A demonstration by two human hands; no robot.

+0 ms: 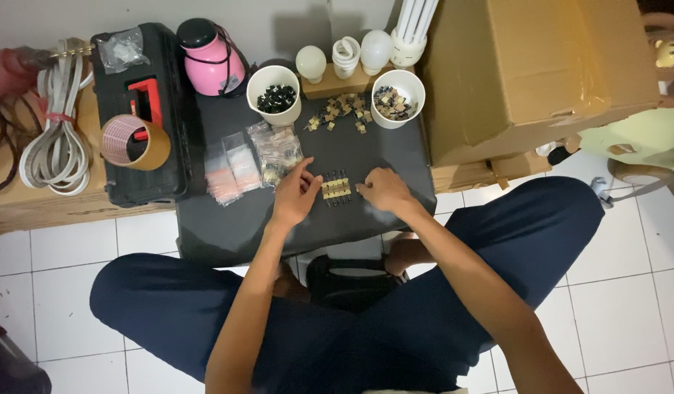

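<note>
Head view: seated cross-legged on white tile floor (629, 292), facing low dark desk (227, 241).

Left hand (295, 195) at desk centre, fingers loosely spread, tips touching left end of parts row (335, 188). Nothing gripped as far as can be seen.

Right hand (383, 191) just at 3 o'clock of the row, fingers curled, knuckles up, tips at row's right end. Can't tell if pinching a piece.

Parts row: small tan/black components lined up in two short strips, flat on desk, between both hands.

At 12 o'clock of the row: loose parts pile (340, 111), tan. Left cup (274, 93), white, w/ black bits, at 11 o'clock; right cup (399, 96), white, w/ mixed bits, at 1 o'clock.

Clear bags (249, 164) at 10 o'clock, just beside left hand, lying flat, overlapping.

Behind cups: wood block (335, 82) w/ bulbs (366, 49), round, spiral and tube types.

Pink lamp (209, 58) at 11 o'clock, far edge. Black toolbox (147, 146) at 9–10 o'clock, tape roll (136, 142) on top. White cable coil (56, 138) further at 9 o'clock.

Cardboard box (534, 73) at 2 o'clock, touching desk edge.
</note>
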